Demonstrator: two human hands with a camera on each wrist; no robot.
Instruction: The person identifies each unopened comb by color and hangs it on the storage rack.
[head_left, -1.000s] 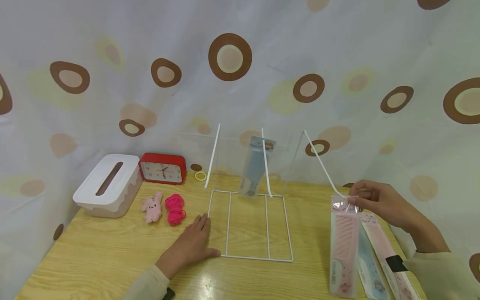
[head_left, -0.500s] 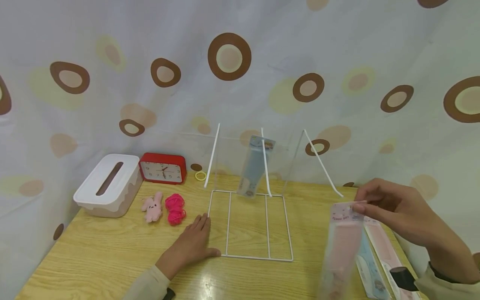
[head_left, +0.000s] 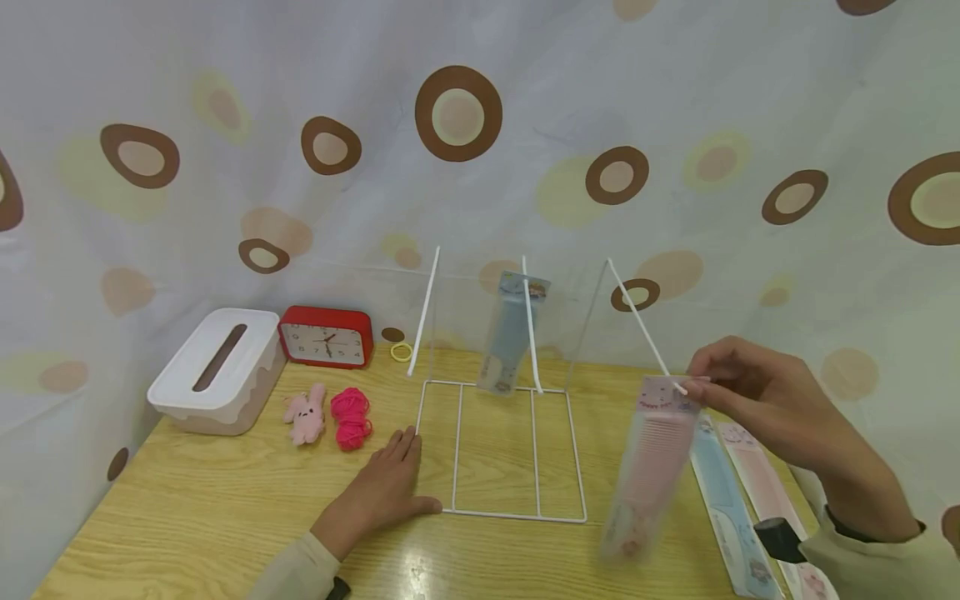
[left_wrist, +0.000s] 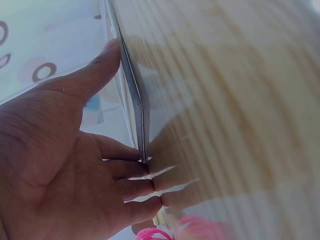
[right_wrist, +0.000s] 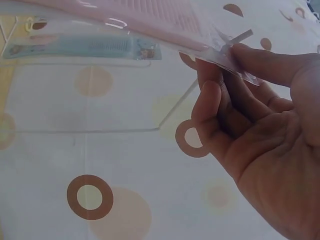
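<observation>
My right hand (head_left: 780, 408) pinches the top corner of a packaged pink comb (head_left: 657, 454), which hangs tilted and slightly blurred. The package's top edge is at the tip of the right prong (head_left: 647, 325) of a white wire rack (head_left: 510, 516). In the right wrist view, the prong's tip (right_wrist: 242, 36) sticks out past the clear plastic beside the thumb. On the middle prong hangs a packaged blue comb (head_left: 510, 329). My left hand (head_left: 382, 483) lies with fingers extended against the left side of the rack's base, touching table and wire.
Another packaged blue comb (head_left: 727, 508) and a pink one (head_left: 761, 475) lie at the table's right. To the left are a white tissue box (head_left: 255, 375), a red alarm clock (head_left: 327, 337), a pink plush toy (head_left: 305, 417), pink yarn (head_left: 351, 418) and a yellow ring (head_left: 401, 352).
My right hand drew the pink comb off the prong's tip toward me, then brought it back up and left to the tip. The left hand and rack stay put.
</observation>
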